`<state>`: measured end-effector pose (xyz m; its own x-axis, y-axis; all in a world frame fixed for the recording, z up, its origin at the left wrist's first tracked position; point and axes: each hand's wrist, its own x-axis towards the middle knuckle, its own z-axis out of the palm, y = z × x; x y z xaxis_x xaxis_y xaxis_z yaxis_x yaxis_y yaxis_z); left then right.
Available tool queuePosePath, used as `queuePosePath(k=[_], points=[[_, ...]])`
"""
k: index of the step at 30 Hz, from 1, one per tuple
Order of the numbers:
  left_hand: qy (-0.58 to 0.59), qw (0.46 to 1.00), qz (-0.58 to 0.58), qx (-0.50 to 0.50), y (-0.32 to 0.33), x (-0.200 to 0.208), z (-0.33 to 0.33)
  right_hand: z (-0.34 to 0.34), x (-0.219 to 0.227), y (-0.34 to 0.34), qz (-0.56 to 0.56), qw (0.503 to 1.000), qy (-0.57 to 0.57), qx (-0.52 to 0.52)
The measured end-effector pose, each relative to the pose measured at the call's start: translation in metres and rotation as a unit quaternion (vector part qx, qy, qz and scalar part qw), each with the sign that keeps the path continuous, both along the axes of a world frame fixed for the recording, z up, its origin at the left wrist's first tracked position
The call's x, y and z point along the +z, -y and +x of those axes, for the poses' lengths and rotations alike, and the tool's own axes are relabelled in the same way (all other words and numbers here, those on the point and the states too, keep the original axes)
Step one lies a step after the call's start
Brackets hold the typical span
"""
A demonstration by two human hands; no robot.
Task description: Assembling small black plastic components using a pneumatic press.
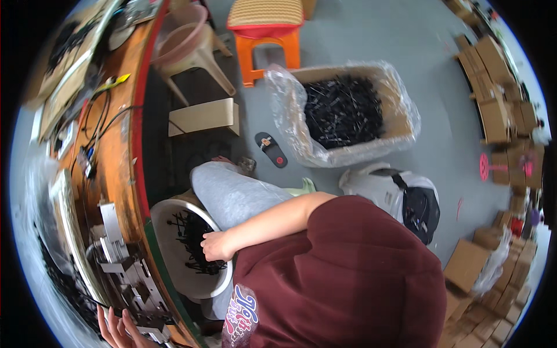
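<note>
My right hand [217, 246] reaches into a white basin [168, 272], its fingers curled down at a pile of thin black plastic parts [194, 238]. The fingertips are partly hidden, so what they grip does not show. At the lower left, my left hand [123, 332] has its fingers apart beside a metal fixture [136, 284] on the wooden workbench [116, 145]. No thing shows between those fingers. The basin sits against the bench edge, by my grey-trousered leg [232, 191].
A plastic-lined carton [400, 104] full of black parts stands on the floor ahead. Near it are an orange stool [243, 58], a slipper [271, 149] and a white bag [371, 188]. Cables [103, 119] lie on the bench. Cardboard boxes [493, 122] line the right.
</note>
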<state>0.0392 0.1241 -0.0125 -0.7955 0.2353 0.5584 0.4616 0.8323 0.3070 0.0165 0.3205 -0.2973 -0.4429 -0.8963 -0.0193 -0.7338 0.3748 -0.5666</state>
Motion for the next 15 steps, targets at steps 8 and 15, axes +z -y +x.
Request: queuePosePath(k=[8,15], points=[[-0.017,0.99,-0.093,-0.101,-0.037,0.012,-0.055,-0.002,-0.019,0.011,0.125,0.992,-0.015,-0.005],[0.031,0.988,-0.091,-0.117,-0.057,-0.003,-0.065,-0.003,-0.023,0.017,0.133,0.991,-0.017,-0.003]])
